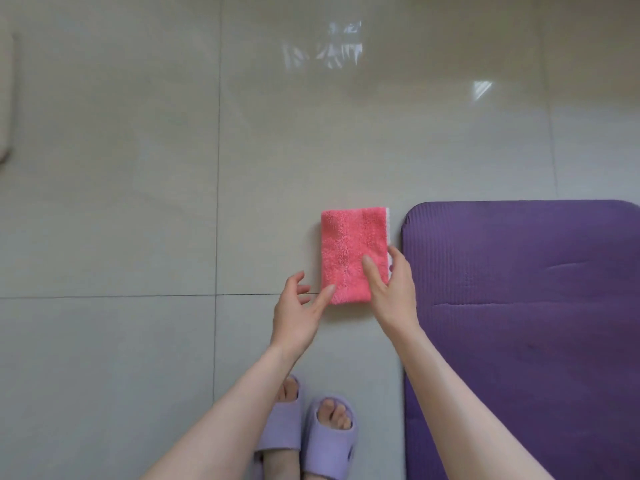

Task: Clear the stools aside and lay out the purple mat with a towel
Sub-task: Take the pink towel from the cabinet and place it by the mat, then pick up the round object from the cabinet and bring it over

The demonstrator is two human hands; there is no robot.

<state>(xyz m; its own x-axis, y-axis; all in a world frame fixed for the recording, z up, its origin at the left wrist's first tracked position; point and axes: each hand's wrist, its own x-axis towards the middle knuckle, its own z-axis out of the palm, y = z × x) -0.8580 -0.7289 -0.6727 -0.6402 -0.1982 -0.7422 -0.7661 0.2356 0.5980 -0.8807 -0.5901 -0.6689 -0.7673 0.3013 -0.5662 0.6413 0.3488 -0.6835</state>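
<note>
A folded pink towel lies flat on the tiled floor, just left of the purple mat, which is unrolled along the right side. My right hand rests on the towel's near right corner, thumb on top and fingers along its right edge. My left hand hovers with fingers spread at the towel's near left corner, one fingertip touching its edge. No stools are in view.
Glossy grey floor tiles stretch to the left and far side. My feet in lilac slippers stand below the towel, beside the mat's left edge. A pale object's edge shows at the far left.
</note>
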